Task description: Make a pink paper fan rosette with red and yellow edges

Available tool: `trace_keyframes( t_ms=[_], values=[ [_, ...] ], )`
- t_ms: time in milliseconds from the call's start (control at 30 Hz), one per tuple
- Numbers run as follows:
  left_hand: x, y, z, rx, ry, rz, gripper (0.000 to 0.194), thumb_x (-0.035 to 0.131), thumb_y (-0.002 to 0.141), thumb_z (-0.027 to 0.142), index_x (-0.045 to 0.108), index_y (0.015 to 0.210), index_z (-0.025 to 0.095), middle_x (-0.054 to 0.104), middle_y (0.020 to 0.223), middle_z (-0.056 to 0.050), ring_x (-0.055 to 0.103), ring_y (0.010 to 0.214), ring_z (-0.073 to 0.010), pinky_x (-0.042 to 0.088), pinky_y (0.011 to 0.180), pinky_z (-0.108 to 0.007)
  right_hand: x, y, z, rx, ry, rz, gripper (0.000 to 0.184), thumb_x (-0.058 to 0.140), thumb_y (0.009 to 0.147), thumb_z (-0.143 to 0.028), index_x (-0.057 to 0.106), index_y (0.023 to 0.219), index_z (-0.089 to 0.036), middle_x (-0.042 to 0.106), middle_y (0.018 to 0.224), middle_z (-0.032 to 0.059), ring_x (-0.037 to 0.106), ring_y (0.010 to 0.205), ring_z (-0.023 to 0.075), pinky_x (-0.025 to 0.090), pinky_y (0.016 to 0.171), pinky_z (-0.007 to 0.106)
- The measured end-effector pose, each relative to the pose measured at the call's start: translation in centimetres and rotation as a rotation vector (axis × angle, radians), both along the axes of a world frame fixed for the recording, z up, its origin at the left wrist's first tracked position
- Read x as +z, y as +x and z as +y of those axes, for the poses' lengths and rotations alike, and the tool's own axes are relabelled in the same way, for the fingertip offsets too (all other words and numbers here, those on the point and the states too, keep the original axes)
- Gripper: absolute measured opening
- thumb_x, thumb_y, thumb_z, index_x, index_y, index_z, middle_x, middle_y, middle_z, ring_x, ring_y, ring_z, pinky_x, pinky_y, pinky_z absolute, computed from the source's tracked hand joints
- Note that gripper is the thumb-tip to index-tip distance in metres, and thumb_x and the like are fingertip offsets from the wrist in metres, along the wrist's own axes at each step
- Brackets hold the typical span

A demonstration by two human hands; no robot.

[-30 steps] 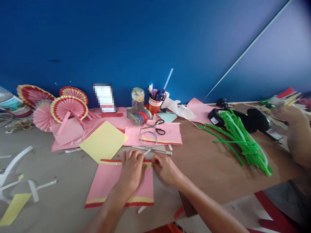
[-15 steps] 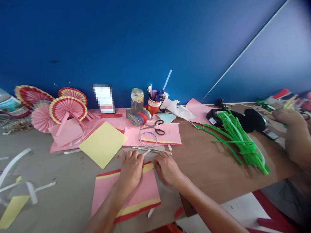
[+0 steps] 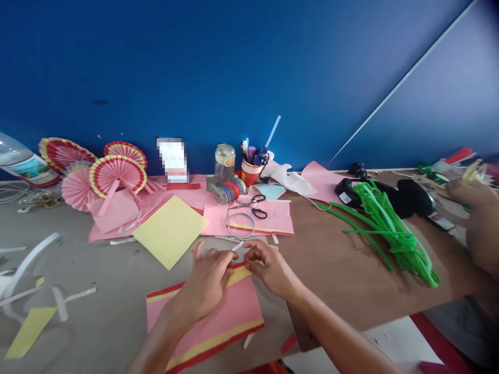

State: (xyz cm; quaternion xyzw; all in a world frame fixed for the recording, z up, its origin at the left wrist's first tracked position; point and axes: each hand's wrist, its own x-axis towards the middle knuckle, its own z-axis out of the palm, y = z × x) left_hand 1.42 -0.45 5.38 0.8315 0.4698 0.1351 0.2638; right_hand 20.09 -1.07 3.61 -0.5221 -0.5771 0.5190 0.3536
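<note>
A pink paper sheet (image 3: 237, 304) with yellow and red strips along two opposite edges lies tilted on the table in front of me. My left hand (image 3: 208, 283) rests over it, fingers curled at the upper edge and little finger raised. At the upper right corner, my right hand (image 3: 273, 270) pinches the bordered edge between thumb and fingers. A short white strip (image 3: 238, 246) shows just beyond my fingertips. Behind the hands are a craft knife (image 3: 228, 239), partly hidden, a clear tape ring (image 3: 241, 225) and black-handled scissors (image 3: 259, 206).
A yellow square (image 3: 170, 231) lies to the left, before pleated paper fans (image 3: 118, 176). Tape rolls (image 3: 230, 190), a jar (image 3: 225, 163) and a pen cup (image 3: 251, 171) stand behind. Green pipe cleaners (image 3: 393, 234) lie right, near another person's hand (image 3: 473, 195).
The pink sheet has turned, its left side coming nearer me. My right fingers have lifted and spread a little at the corner; my left hand has shifted slightly nearer me.
</note>
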Motion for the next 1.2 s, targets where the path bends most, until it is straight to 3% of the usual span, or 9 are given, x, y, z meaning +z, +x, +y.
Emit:
trace_keyframes(
  t_ms=[67, 167, 300, 400, 600, 733, 967, 1100, 1200],
  values=[
    [0.5, -0.1, -0.1, 0.022, -0.042, -0.001, 0.018, 0.045, 0.088, 0.024, 0.056, 0.102, 0.026, 0.069, 0.101, 0.0, 0.06, 0.098, -0.0193, 0.002, 0.111, -0.058, 0.3, -0.7, -0.3, -0.043, 0.023, -0.025, 0.031, 0.053, 0.076, -0.015, 0.051, 0.107, -0.019, 0.058, 0.071, -0.0039, 0.052, 0.063, 0.0109, 0.041, 0.063, 0.024],
    [1.1, -0.4, 0.0, 0.051, -0.076, 0.035, 0.014, 0.046, 0.088, 0.028, 0.06, 0.085, 0.025, 0.068, 0.08, 0.002, 0.061, 0.084, -0.018, 0.007, 0.11, -0.058, 0.3, -0.6, -0.3, -0.086, 0.065, -0.052, 0.023, 0.051, 0.082, -0.019, 0.054, 0.105, -0.02, 0.062, 0.076, -0.0008, 0.057, 0.07, 0.0133, 0.043, 0.065, 0.025],
    [0.9, -1.3, 0.7, 0.049, -0.135, 0.07, 0.026, 0.041, 0.087, 0.025, 0.058, 0.068, 0.023, 0.062, 0.063, 0.003, 0.059, 0.07, -0.0158, 0.02, 0.106, -0.055, -0.4, 1.9, 1.0, -0.214, 0.329, -0.301, 0.019, 0.046, 0.086, -0.02, 0.062, 0.096, -0.02, 0.062, 0.097, 0.0067, 0.058, 0.088, 0.0182, 0.045, 0.075, 0.029],
    [0.1, -1.8, 1.3, 0.067, -0.138, 0.095, 0.029, 0.037, 0.089, 0.026, 0.058, 0.069, 0.022, 0.064, 0.066, 0.002, 0.059, 0.071, -0.0166, 0.02, 0.106, -0.055, -1.0, 3.2, 2.2, -0.083, 0.413, -0.6, 0.024, 0.047, 0.083, -0.014, 0.064, 0.1, -0.019, 0.06, 0.099, 0.0085, 0.056, 0.092, 0.0206, 0.044, 0.082, 0.032],
    [-1.1, -1.8, 1.7, 0.056, -0.114, 0.125, 0.027, 0.038, 0.089, 0.024, 0.058, 0.072, 0.023, 0.066, 0.073, 0.001, 0.061, 0.075, -0.0167, 0.02, 0.108, -0.052, -1.4, 2.1, 3.1, 0.147, 0.33, -1.058, 0.023, 0.051, 0.079, -0.011, 0.063, 0.098, -0.019, 0.058, 0.099, 0.0093, 0.052, 0.093, 0.0235, 0.039, 0.08, 0.034],
    [-1.4, -1.8, 1.8, 0.06, -0.117, 0.079, 0.025, 0.039, 0.09, 0.027, 0.059, 0.074, 0.022, 0.067, 0.076, 0.001, 0.062, 0.079, -0.0169, 0.019, 0.109, -0.051, -1.4, 2.5, 3.4, 0.155, 0.323, -0.964, 0.016, 0.049, 0.076, -0.007, 0.058, 0.083, -0.018, 0.056, 0.09, 0.007, 0.052, 0.085, 0.0203, 0.04, 0.074, 0.03],
    [-2.1, -1.9, 1.9, 0.039, -0.111, 0.025, 0.025, 0.038, 0.091, 0.028, 0.06, 0.08, 0.023, 0.068, 0.077, 0.001, 0.062, 0.08, -0.0179, 0.019, 0.109, -0.052, -1.5, 4.0, 2.4, 0.108, 0.264, -0.737, 0.019, 0.046, 0.073, -0.004, 0.054, 0.081, -0.019, 0.056, 0.084, 0.0034, 0.055, 0.077, 0.0173, 0.043, 0.069, 0.028],
    [-2.2, -2.0, 1.9, 0.04, -0.075, 0.021, 0.022, 0.04, 0.089, 0.026, 0.061, 0.082, 0.024, 0.068, 0.079, 0.001, 0.063, 0.081, -0.0183, 0.019, 0.109, -0.052, -2.0, 3.2, 2.1, 0.065, 0.366, -0.823, 0.014, 0.052, 0.079, -0.011, 0.061, 0.086, -0.019, 0.06, 0.092, 0.0074, 0.055, 0.088, 0.0218, 0.044, 0.079, 0.033],
    [-2.2, -2.1, 2.1, 0.038, -0.081, 0.017, 0.024, 0.039, 0.09, 0.027, 0.061, 0.08, 0.024, 0.067, 0.075, 0.002, 0.063, 0.078, -0.0184, 0.02, 0.109, -0.051, -1.4, 3.1, 4.1, -0.045, 0.486, -0.779, 0.022, 0.045, 0.086, -0.012, 0.064, 0.096, -0.019, 0.062, 0.096, 0.0085, 0.056, 0.093, 0.0214, 0.044, 0.084, 0.033]
  ],
)
